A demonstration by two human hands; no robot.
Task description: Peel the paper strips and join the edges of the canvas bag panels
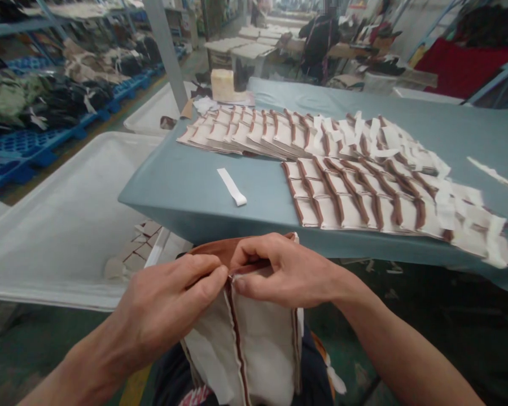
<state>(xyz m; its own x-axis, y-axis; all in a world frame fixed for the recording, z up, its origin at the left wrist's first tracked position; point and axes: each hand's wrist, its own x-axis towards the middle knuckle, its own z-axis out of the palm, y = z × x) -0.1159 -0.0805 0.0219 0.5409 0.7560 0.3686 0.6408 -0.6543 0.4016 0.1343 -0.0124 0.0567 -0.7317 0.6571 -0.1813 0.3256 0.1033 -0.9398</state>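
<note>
A cream fabric piece with a brown seam down its middle and brown inside its top edge rests upright over my lap. My left hand pinches its top edge just left of the seam. Close beside it, my right hand grips the same edge on the right, thumb in front and fingers curled behind. The fingertips nearly meet at the top of the seam, and what lies between them is mostly hidden. A white strip hangs down the fabric's lower left.
A blue-covered table stands ahead, bearing overlapping rows of cream-and-brown fabric pieces and a loose white strip. At left is a large white bin with pieces inside. Behind it rises a metal post. A person is far back.
</note>
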